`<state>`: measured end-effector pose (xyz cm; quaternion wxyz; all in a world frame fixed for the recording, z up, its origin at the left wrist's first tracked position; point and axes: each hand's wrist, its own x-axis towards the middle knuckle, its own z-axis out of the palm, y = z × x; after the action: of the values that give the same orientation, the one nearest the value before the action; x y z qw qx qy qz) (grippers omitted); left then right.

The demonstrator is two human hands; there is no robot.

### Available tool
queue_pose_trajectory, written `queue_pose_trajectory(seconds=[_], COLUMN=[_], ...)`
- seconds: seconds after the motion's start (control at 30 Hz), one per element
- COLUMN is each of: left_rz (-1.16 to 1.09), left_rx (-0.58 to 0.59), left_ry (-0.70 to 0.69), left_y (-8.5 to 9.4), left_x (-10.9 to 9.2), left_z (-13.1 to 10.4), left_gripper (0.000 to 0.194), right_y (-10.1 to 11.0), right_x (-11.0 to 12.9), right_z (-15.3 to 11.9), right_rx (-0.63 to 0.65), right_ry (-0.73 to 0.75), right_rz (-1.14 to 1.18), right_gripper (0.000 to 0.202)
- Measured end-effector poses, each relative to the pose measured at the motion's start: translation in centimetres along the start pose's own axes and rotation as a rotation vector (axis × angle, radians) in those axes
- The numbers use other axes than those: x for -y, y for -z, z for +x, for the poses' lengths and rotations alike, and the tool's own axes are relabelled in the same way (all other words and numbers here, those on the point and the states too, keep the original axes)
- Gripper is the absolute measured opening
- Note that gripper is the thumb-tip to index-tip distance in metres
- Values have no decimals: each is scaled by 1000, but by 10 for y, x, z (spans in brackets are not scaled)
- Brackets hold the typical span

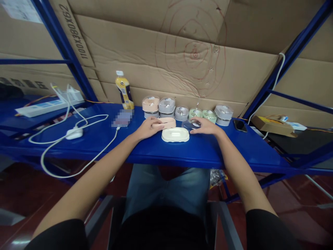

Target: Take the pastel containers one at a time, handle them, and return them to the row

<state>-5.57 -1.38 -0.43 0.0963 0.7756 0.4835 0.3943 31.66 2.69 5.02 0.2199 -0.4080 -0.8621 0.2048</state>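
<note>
Blue worktop (205,151) ahead: lidded boxes (167,105) along its back edge look done, while toward the front edge a cream tray (175,134) seems unfinished, left hand (149,128) pinching a peach ring (169,124), right hand (207,126) curled over a clear lid (187,125), grip unclear.

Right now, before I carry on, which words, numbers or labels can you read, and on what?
"1100X380X62": cardboard strip, upper left.
Too small or blurred: labels on the yellow bottle, the container lids and the clear lid at the right hand; print on the far-left paper.
Dark characters on the left cardboard: partly hidden, unreadable.
</note>
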Motion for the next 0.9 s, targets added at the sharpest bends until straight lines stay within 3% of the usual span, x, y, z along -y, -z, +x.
queue_pose_trajectory(seconds=[0.13, 0.23, 0.37, 0.53, 0.7, 0.9], left_rz=[-55, -97, -153, -208, -151, -63], left_rx=[1, 23, 68, 122, 157, 184], left_ry=[-98, -121, -116, -93, -119, -142], left_y=[-4, -13, -26, -31, -34, -33], left_x=[-13, -32, -49, -48, -43, -39], left_z=[-2, -5, -7, -6, -5, -7], left_gripper=[55, 78, 106, 124, 126, 113], right_y=[-2, -8, -27, -49, -56, -54], right_x=[8, 19, 37, 45, 41, 42], right_z=[-1, -1, 6, 20, 22, 8], right_rx=[-142, -213, -143, -56, -19, 26], right_ry=[49, 182, 325, 333, 316, 293], right_rz=[78, 118, 66, -32, -67, -83], right_gripper=[84, 86, 82, 86, 85, 92])
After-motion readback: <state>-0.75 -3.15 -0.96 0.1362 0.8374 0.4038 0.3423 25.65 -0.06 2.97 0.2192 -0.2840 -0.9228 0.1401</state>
